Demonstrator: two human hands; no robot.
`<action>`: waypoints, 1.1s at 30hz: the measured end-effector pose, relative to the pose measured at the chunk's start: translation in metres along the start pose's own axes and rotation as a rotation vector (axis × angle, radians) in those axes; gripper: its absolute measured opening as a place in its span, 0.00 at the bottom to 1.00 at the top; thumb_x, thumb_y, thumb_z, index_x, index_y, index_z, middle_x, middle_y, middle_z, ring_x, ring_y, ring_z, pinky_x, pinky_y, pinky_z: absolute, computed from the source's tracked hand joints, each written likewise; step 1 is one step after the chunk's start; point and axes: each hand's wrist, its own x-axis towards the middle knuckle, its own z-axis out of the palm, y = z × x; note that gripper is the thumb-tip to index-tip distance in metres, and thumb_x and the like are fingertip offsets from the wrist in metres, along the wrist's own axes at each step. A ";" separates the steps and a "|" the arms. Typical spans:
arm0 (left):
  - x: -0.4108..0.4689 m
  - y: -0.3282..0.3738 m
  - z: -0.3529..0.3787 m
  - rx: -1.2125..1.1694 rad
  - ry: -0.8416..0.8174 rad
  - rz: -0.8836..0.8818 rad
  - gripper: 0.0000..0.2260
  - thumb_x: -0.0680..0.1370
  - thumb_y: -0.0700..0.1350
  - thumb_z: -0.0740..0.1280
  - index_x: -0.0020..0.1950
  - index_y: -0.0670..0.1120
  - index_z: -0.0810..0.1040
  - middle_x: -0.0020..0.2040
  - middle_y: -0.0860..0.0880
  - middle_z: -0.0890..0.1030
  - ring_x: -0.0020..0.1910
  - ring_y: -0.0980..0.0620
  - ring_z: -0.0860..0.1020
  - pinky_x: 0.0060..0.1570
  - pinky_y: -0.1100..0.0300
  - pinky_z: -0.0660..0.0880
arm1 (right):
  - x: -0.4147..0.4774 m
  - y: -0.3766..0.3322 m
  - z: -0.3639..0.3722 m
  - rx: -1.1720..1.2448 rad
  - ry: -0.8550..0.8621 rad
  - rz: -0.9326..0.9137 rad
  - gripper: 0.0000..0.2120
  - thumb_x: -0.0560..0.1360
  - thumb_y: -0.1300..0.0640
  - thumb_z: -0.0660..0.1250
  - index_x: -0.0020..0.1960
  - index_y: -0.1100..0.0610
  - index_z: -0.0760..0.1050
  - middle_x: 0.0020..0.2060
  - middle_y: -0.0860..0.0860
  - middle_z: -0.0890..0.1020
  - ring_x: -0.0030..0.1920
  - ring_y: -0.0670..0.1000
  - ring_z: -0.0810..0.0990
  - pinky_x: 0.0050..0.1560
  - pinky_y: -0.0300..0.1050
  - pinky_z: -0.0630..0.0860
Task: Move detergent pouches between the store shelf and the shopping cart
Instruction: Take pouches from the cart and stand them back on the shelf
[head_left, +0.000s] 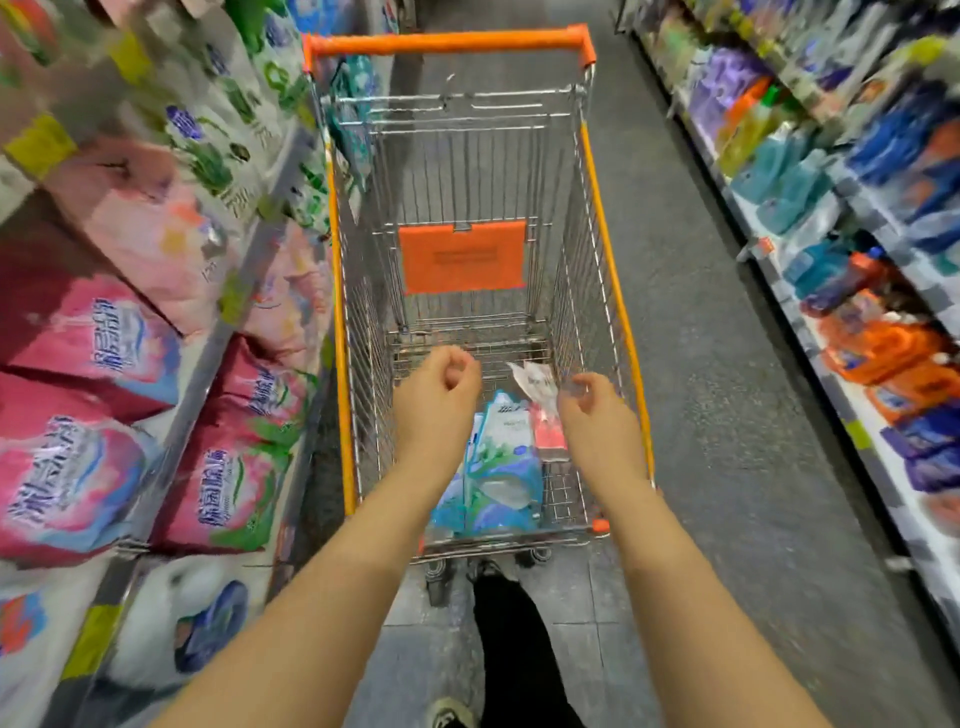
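Observation:
The wire shopping cart (609, 249) with orange rails stands in the aisle in front of me. On its floor near my end lie a blue-green detergent pouch (504, 467) and a red-pink pouch (548, 434) with a white top. Both of my hands hover over the basket. My left hand (436, 395) has its fingers loosely curled and holds nothing. My right hand (597, 415) is just right of the red-pink pouch's top, fingers loosely curled and also holding nothing. The store shelf (218, 332) on the left holds pink detergent pouches (93, 332) and dark red pouches (234, 467).
White and green pouches (223, 119) fill the upper left shelf, close beside the cart's left rail. A second shelf (831, 374) of blue and orange bottles and packs runs along the right. Grey aisle floor (701, 364) lies between. My leg and shoe show below the cart.

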 end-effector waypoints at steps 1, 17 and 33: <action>0.015 -0.011 0.013 0.036 -0.022 -0.021 0.07 0.75 0.42 0.64 0.39 0.51 0.75 0.30 0.54 0.75 0.34 0.53 0.73 0.37 0.59 0.64 | 0.018 0.009 0.016 0.001 -0.025 0.041 0.16 0.78 0.56 0.60 0.65 0.57 0.71 0.59 0.58 0.78 0.59 0.59 0.76 0.53 0.45 0.68; 0.142 -0.171 0.251 0.142 -0.407 -0.513 0.26 0.75 0.46 0.66 0.71 0.44 0.62 0.55 0.46 0.77 0.49 0.51 0.74 0.42 0.66 0.64 | 0.216 0.150 0.169 -0.047 -0.152 0.533 0.24 0.78 0.53 0.60 0.72 0.58 0.61 0.66 0.60 0.68 0.67 0.59 0.67 0.65 0.50 0.66; 0.194 -0.199 0.303 0.494 -0.543 -0.577 0.12 0.78 0.40 0.61 0.58 0.35 0.76 0.59 0.37 0.78 0.58 0.40 0.76 0.53 0.57 0.69 | 0.214 0.173 0.189 -0.134 -0.243 0.571 0.28 0.78 0.51 0.57 0.75 0.59 0.55 0.71 0.61 0.63 0.72 0.59 0.61 0.70 0.53 0.60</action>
